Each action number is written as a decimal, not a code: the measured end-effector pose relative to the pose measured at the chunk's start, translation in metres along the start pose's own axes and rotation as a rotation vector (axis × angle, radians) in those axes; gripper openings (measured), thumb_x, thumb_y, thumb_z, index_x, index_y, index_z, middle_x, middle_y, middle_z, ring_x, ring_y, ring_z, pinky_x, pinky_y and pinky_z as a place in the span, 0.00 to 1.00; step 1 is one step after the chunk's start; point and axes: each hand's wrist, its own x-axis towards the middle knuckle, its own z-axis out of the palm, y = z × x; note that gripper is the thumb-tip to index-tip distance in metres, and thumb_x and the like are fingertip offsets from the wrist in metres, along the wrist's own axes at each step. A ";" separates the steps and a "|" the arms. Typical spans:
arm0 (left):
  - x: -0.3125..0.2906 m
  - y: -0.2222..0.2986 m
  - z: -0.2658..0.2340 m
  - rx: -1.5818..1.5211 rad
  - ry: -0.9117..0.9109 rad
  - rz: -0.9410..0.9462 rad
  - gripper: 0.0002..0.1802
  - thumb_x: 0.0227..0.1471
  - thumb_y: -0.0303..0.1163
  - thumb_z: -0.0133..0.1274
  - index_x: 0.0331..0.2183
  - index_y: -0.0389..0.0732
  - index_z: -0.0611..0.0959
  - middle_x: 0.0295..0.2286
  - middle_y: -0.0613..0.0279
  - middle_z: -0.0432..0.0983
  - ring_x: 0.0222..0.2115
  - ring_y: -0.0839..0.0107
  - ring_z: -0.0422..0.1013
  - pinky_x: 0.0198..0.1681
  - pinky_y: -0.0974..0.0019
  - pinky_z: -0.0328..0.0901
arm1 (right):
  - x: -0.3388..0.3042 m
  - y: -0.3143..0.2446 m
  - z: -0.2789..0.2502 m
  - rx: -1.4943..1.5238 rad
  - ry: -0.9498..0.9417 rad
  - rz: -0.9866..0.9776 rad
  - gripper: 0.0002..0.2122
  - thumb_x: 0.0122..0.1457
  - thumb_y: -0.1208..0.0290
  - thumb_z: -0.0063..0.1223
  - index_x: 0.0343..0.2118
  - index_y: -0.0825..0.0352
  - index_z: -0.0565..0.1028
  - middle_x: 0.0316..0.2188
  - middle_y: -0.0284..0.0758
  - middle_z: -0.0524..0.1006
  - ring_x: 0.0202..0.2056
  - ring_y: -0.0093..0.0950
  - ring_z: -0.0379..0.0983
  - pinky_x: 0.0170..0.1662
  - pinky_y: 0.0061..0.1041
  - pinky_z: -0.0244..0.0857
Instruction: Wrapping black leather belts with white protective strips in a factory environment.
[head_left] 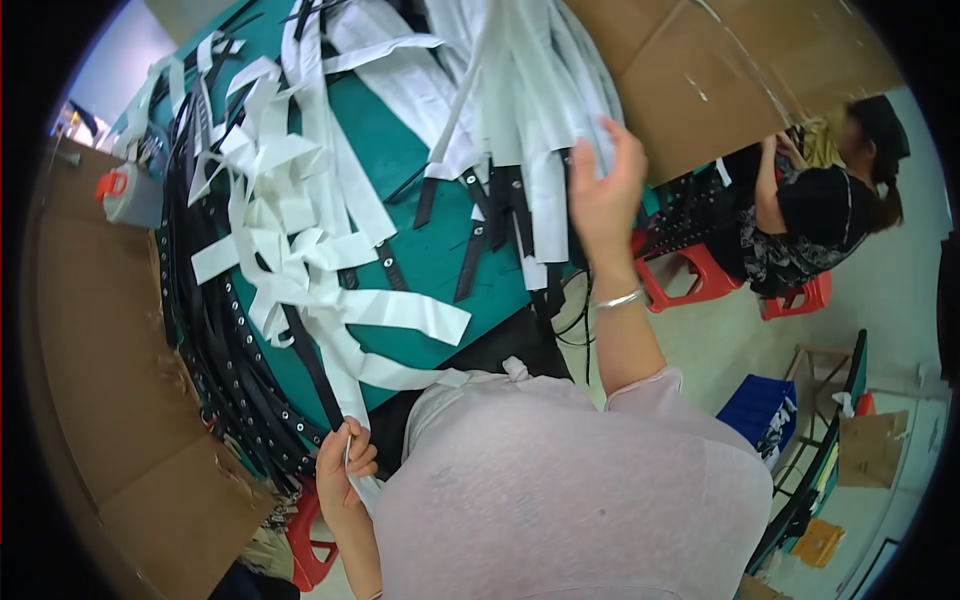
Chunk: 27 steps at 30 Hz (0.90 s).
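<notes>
Black strap (pixel 316 370) runs down into the left fingers (pixel 362 452), which pinch it, while right fingers (pixel 628 155) spread beside white strips (pixel 505 95).

Over the counter (pixel 425 245), from upper left to upper centre, a heap of strips (pixel 285 160); along its left side, straps (pixel 228 335). Between straps and left-rim carton (pixel 110 350), a bottle (pixel 138 197). At upper right, a second carton (pixel 740 80); below it, a co-worker (pixel 815 212), with a stool (pixel 695 283) to the left. Right hand (pixel 607 190) at the strips' right edge; left hand (pixel 345 462), lower left of centre, at one lone strap's (pixel 316 375) bottom end.
</notes>
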 end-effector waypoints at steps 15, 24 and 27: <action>0.016 -0.001 0.028 -0.079 -0.078 0.035 0.08 0.60 0.32 0.39 0.37 0.38 0.70 0.17 0.69 0.55 0.14 0.83 0.50 0.15 0.80 0.51 | -0.006 0.136 0.025 0.278 -0.008 0.591 0.09 0.58 0.70 0.42 0.32 0.70 0.71 0.21 0.39 0.75 0.25 0.36 0.74 0.29 0.32 0.67; -0.011 -0.003 0.046 0.204 0.048 0.153 0.04 0.52 0.28 0.50 0.31 0.42 0.70 0.16 0.74 0.56 0.14 0.85 0.51 0.14 0.80 0.45 | 0.033 0.239 0.080 -0.347 -0.536 0.306 0.14 0.52 0.65 0.43 0.28 0.72 0.76 0.30 0.52 0.76 0.35 0.47 0.74 0.39 0.42 0.67; -0.024 -0.009 0.037 0.183 0.058 0.186 0.05 0.52 0.30 0.49 0.29 0.41 0.71 0.16 0.74 0.55 0.14 0.87 0.50 0.14 0.82 0.45 | 0.054 0.225 0.082 -0.564 -0.655 0.313 0.15 0.55 0.63 0.40 0.33 0.68 0.76 0.40 0.51 0.74 0.43 0.50 0.70 0.43 0.46 0.64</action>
